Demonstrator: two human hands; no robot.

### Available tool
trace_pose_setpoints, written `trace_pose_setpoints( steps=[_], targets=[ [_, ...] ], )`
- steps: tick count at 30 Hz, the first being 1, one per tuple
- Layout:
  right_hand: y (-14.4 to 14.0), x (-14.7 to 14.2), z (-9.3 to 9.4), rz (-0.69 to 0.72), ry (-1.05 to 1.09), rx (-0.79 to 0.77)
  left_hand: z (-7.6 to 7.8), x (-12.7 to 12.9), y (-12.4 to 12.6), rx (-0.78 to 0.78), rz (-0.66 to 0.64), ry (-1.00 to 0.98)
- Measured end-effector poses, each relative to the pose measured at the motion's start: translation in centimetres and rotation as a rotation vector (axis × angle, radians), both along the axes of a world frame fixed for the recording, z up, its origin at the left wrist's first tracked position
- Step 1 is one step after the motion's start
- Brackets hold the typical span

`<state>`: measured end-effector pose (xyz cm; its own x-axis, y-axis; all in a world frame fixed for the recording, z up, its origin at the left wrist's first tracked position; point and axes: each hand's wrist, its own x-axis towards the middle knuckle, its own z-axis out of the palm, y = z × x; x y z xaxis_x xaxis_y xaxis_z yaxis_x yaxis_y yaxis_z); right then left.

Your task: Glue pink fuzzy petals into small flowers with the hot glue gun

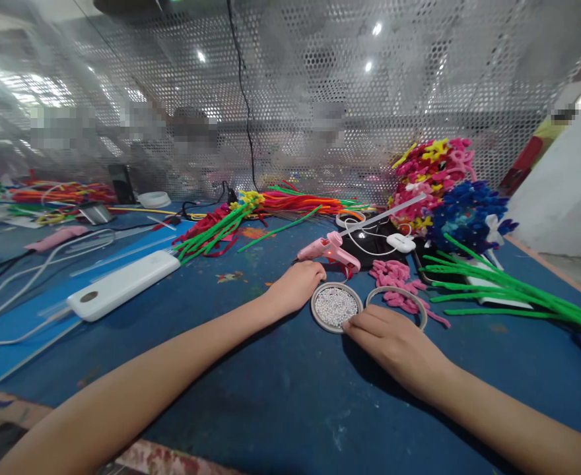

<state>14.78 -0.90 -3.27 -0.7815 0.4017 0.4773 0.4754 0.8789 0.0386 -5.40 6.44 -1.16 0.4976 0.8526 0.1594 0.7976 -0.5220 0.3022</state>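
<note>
A round dish (315, 315) full of small white beads sits between my hands. My left hand (298, 287) is at its upper left, fingers curled in and their tips beside the rim; what they hold, if anything, is hidden. At the lower right rim my right hand (394, 338) has its fingers pinched together, and I cannot make out what is in them. Just beyond the dish lies a pink glue gun (320, 247) with a long clear glue stick (384, 214) out of its back. A second round dish (423, 310), partly covered by my right hand, stands beside pink fuzzy pieces (394, 276).
Green fuzzy stems (513, 287) spread in from the right. Blue pipe-cleaner flowers (463, 214) and pink ones (434, 165) stand at the back right. On the left are a white power strip (132, 280), cables and another pink tool (60, 237). A perforated metal screen (295, 99) rises behind.
</note>
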Motion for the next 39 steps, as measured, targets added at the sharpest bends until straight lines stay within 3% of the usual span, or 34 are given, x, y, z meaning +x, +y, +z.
trace_pose_setpoints(
  steps=[7, 13, 19, 21, 25, 28, 34, 36, 39],
  targets=[
    [0.0, 0.1, 0.0, -0.004, -0.023, -0.024, 0.4, -0.8, -0.2, -0.003, 0.067, -0.106],
    [0.0, 0.1, -0.2, -0.027, -0.023, 0.063, 2.1, -3.0, -3.0, -0.017, 0.156, -0.211],
    [-0.3, 0.4, -0.8, -0.082, 0.015, 0.146, 1.3, -3.5, -6.3, -0.355, 0.186, -0.458],
    [-0.3, 0.4, -1.1, -0.1, 0.031, 0.169, 1.0, -2.9, -6.7, -0.4, 0.189, -0.534],
    [-0.4, 0.3, -1.0, -0.114, 0.125, 0.135, 1.6, -1.0, -7.2, -0.246, 0.153, -0.589],
    [-1.0, 0.3, -0.2, -0.099, 0.286, -0.053, 2.1, 0.2, -7.9, -0.026, -0.006, -0.508],
    [-4.1, 0.0, 1.2, -0.009, 0.605, -0.879, 1.3, 0.6, -9.7, 0.627, -0.507, -0.201],
    [-4.8, -0.4, 1.0, 0.082, 0.675, -1.04, 1.2, 0.2, -10.1, 0.795, -0.581, -0.172],
    [-5.2, -0.9, 0.2, 0.2, 0.763, -1.19, 1.3, -0.3, -10.5, 0.896, -0.596, -0.18]
  ],
)
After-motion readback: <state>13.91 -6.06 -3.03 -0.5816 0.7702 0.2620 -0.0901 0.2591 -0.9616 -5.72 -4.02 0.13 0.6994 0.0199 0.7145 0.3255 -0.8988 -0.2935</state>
